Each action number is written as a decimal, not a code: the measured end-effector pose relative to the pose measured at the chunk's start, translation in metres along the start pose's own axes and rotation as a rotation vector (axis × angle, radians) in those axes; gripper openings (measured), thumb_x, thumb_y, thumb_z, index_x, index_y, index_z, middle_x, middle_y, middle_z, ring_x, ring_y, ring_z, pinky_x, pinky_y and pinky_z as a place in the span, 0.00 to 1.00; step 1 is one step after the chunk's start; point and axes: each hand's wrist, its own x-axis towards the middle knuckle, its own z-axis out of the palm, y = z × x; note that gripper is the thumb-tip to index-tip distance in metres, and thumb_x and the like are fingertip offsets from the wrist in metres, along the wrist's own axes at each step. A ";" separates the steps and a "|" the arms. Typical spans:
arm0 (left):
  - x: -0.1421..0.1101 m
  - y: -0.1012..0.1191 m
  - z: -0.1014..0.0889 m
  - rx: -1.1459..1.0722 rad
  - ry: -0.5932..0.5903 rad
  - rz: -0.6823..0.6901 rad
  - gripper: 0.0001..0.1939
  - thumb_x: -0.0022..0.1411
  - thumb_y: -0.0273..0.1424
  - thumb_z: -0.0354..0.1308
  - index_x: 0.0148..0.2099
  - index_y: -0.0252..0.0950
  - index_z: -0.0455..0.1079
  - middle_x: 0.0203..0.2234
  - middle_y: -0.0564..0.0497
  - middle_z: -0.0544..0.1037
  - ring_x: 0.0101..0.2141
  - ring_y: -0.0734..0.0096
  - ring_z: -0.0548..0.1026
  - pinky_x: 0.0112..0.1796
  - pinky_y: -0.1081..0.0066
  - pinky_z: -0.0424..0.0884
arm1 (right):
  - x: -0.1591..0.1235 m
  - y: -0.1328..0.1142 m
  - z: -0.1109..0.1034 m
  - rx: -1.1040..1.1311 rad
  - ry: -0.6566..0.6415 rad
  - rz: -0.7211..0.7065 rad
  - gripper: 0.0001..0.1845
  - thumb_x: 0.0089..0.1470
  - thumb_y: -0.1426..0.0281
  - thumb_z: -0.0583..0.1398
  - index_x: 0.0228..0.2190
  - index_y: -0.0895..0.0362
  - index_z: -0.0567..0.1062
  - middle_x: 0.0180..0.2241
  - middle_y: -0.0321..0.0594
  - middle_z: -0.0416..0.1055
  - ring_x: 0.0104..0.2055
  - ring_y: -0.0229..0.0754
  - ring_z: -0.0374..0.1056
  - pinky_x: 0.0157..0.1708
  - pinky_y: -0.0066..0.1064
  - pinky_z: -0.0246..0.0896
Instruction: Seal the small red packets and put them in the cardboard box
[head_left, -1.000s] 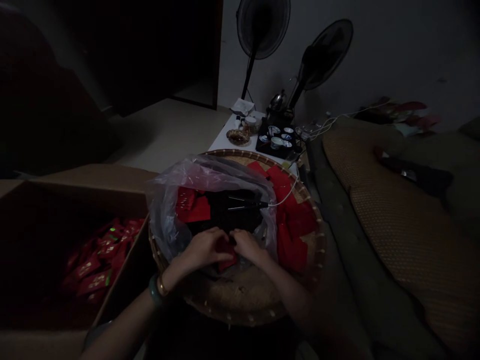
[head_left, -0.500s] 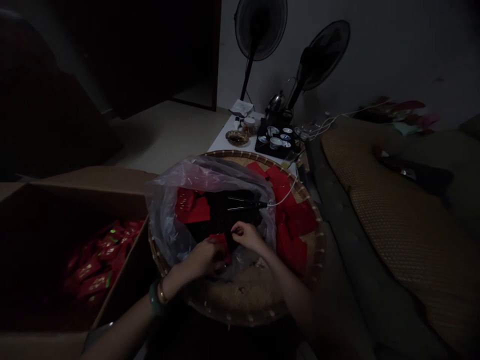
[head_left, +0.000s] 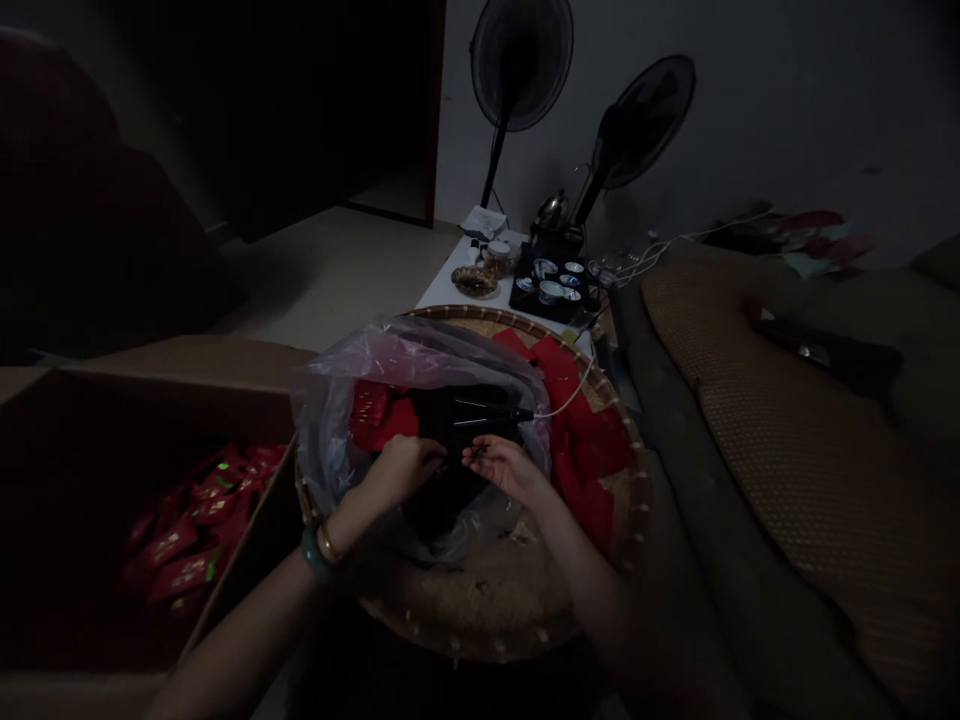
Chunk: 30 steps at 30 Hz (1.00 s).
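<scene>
Plastic bag [head_left: 330, 440], dark contents [head_left: 442, 500], mid-frame, on woven tray [head_left: 487, 610]. Left hand [head_left: 403, 468]: fingers bunched, hold cannot be told. Right hand [head_left: 508, 468]: fingers curled round dark bits [head_left: 478, 451].

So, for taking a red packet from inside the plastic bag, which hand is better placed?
Probably the left hand: it is beside the red packets in the plastic bag. The right hand is farther off, near the black tong-shaped corded tool, and may be pinching dark bits.

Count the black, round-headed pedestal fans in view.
2: left black pedestal fan and right black pedestal fan, both near the far end of the white flat-topped table. Dark areas could hide more.
</scene>
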 end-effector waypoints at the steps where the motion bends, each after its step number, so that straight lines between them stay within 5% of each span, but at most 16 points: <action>1: 0.002 0.000 0.000 -0.007 0.008 -0.013 0.13 0.57 0.27 0.53 0.42 0.39 0.74 0.35 0.50 0.80 0.35 0.66 0.77 0.34 0.74 0.67 | -0.002 -0.003 0.001 0.011 -0.014 -0.008 0.12 0.42 0.79 0.55 0.33 0.61 0.69 0.31 0.43 0.76 0.36 0.40 0.73 0.35 0.28 0.68; 9: 0.011 -0.001 -0.005 -0.143 0.049 -0.097 0.13 0.51 0.26 0.55 0.41 0.37 0.72 0.31 0.51 0.80 0.32 0.69 0.77 0.29 0.77 0.65 | -0.020 -0.031 0.041 -0.058 -0.155 -0.130 0.10 0.43 0.76 0.56 0.32 0.61 0.73 0.34 0.44 0.75 0.38 0.42 0.72 0.37 0.31 0.67; 14: 0.010 -0.004 -0.003 -0.176 0.091 -0.104 0.14 0.50 0.26 0.57 0.42 0.36 0.71 0.30 0.51 0.79 0.31 0.69 0.76 0.28 0.76 0.64 | -0.013 -0.021 0.067 -0.182 -0.083 -0.174 0.09 0.44 0.75 0.58 0.32 0.60 0.73 0.33 0.42 0.75 0.36 0.39 0.72 0.40 0.32 0.65; 19: 0.010 -0.007 0.000 -0.253 0.095 -0.105 0.17 0.48 0.22 0.56 0.43 0.35 0.69 0.27 0.51 0.79 0.29 0.70 0.77 0.28 0.76 0.64 | -0.004 -0.011 0.068 -0.322 0.011 -0.178 0.10 0.43 0.75 0.57 0.32 0.57 0.72 0.35 0.40 0.74 0.40 0.39 0.70 0.45 0.36 0.62; 24: 0.010 -0.007 0.002 -0.306 0.137 -0.100 0.16 0.46 0.21 0.54 0.41 0.34 0.68 0.27 0.52 0.79 0.28 0.71 0.77 0.28 0.77 0.65 | -0.011 -0.014 0.066 -0.394 -0.029 -0.126 0.13 0.45 0.74 0.57 0.36 0.54 0.71 0.42 0.41 0.72 0.48 0.40 0.67 0.52 0.40 0.58; 30: 0.007 -0.005 0.006 -0.331 0.196 -0.083 0.15 0.47 0.21 0.53 0.40 0.36 0.65 0.25 0.54 0.77 0.26 0.73 0.76 0.27 0.77 0.64 | -0.011 -0.006 0.058 -0.541 -0.092 -0.289 0.18 0.41 0.78 0.56 0.38 0.54 0.70 0.43 0.38 0.69 0.51 0.38 0.64 0.56 0.38 0.54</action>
